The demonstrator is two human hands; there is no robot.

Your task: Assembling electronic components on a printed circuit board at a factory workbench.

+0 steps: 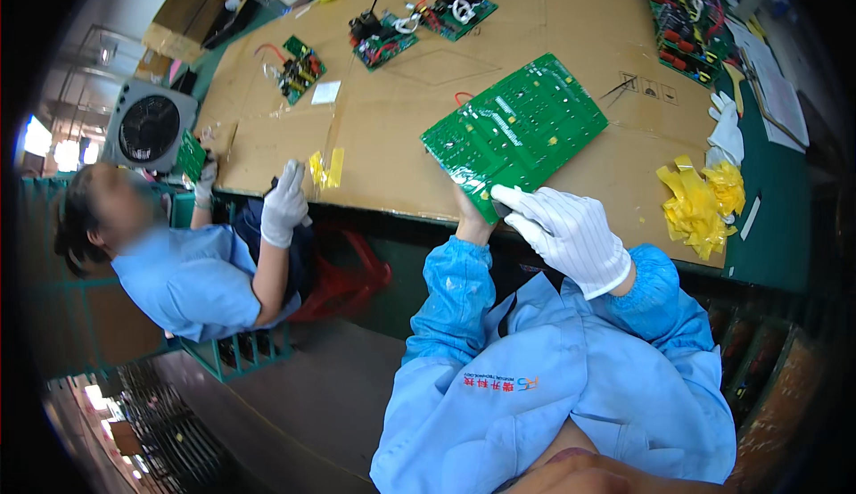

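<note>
A large green circuit board (526,124) is held tilted above the near edge of the cardboard-covered bench, its solder side with small white and yellow spots facing me. My left hand (472,218), bare at the palm, grips the board's near corner from underneath; most of its fingers are hidden behind it. My right hand (571,237), in a white striped glove, is closed at that same corner, fingertips against the board's surface. Something small and dark shows between its thumb and forefinger, too hidden to name. A red wire loop sticks out past the board's far edge.
Cardboard (383,137) covers the bench. Populated boards (379,39) stand along the back, with another cluster (682,35) at far right. Crumpled yellow tape (700,204) and a white glove (725,128) lie right. A gloved co-worker (192,262) sits left, near a fan (150,127).
</note>
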